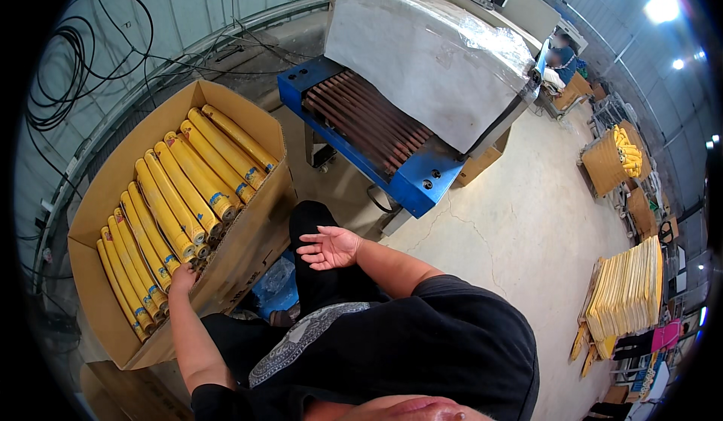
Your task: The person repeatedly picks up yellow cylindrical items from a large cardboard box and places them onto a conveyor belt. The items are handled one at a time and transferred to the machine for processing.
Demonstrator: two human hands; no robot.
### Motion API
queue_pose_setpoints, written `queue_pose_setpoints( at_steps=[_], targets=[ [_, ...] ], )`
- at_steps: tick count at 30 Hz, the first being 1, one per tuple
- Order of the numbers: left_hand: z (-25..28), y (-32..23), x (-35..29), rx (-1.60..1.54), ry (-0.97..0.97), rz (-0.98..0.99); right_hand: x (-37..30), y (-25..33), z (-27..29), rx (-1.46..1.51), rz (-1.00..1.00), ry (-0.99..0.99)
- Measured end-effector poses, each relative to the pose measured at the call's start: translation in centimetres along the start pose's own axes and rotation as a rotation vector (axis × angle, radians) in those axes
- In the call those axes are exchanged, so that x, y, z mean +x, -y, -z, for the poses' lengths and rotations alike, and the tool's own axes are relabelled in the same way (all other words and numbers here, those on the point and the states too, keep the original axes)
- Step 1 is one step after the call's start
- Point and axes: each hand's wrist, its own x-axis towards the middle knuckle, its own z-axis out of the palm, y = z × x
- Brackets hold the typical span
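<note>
A large cardboard box (257, 189) stands at my left with its top flaps up. Inside lie several long yellow rolls (171, 201), side by side in a slanting row, their round ends toward me and marked with blue. My left hand (183, 279) reaches over the box's near edge, its fingers curled at the end of one yellow roll; the fingertips are partly hidden. Palm up above my knee, my right hand (329, 248) is open with its fingers spread, and it holds nothing.
Ahead stands a machine with a blue-framed roller bed (369, 123) and a whitish cover (429, 59). Black cables (68, 74) hang by the left wall. Blue plastic (277, 285) lies beside my leg. At right are a stack of yellowish sheets (623, 289), another box (602, 166) and people farther off.
</note>
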Motion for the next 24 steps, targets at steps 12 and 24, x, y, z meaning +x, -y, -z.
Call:
queue_pose_setpoints(
  at_steps=[12, 24],
  targets=[
    [-0.6, 1.4, 0.7, -0.12, -0.028, -0.025, 0.0, -0.1, -0.1, 0.003, 0.005, 0.002],
    [0.0, -0.9, -0.3, -0.086, -0.013, -0.007, -0.4, -0.1, 0.0, 0.01, 0.022, 0.005]
  ],
)
